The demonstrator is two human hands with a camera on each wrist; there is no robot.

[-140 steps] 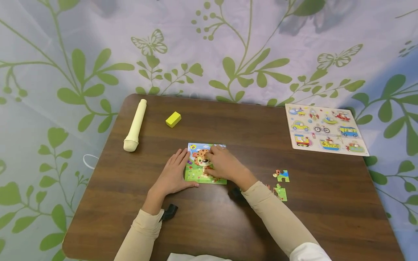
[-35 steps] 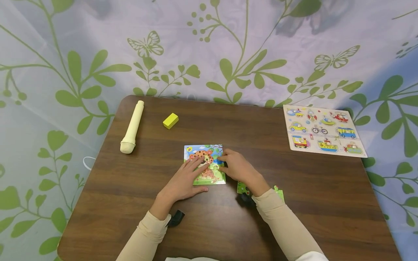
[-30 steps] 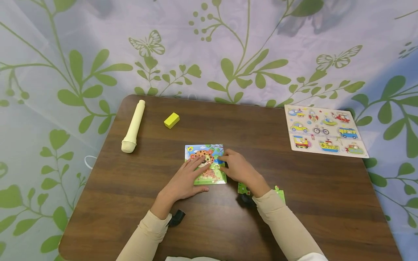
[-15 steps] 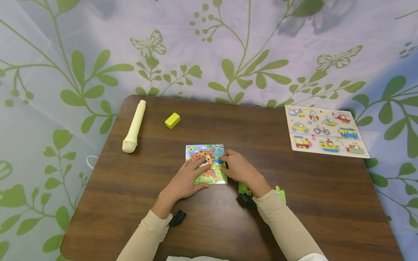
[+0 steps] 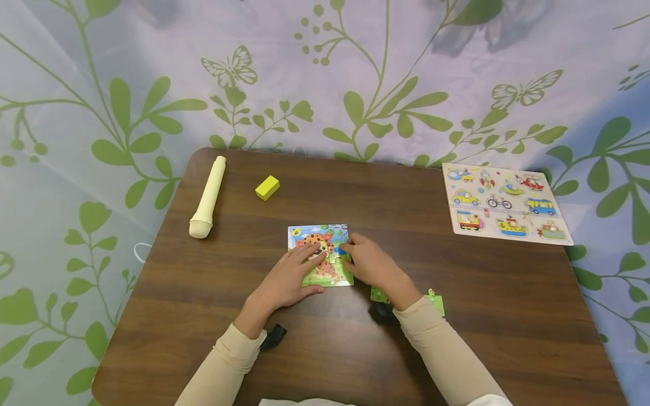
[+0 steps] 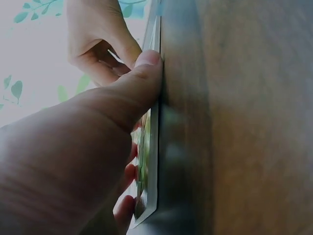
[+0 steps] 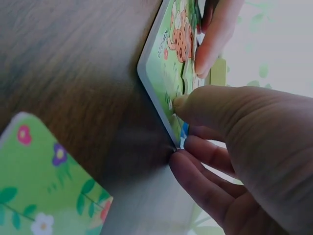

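A jigsaw puzzle (image 5: 299, 232) with a spotted cub picture lies on the table in the head view. My left hand (image 5: 286, 279) rests on its left half, fingers spread over the cub, thumb by the front edge. In the left wrist view that thumb (image 6: 149, 61) lies along the board's edge. My right hand (image 5: 373, 262) pinches a puzzle piece with some blue on it (image 5: 339, 250) at the board's right side. In the right wrist view the thumb (image 7: 195, 105) is on top, the other fingers curl at the edge. How well the piece sits is hidden.
Two loose green puzzle pieces, one nearer (image 5: 378, 294) and one farther right (image 5: 435, 301), lie by the right wrist, partly covered. A peg puzzle board (image 5: 482, 211) lies back right. A yellow block (image 5: 267, 188) and a cream microphone-shaped object (image 5: 208, 197) lie back left.
Since the oldest frame, my left hand has moved onto the puzzle, my right hand to its right side. The blue piece has left the table's right part. Over the last second, hardly anything moves.
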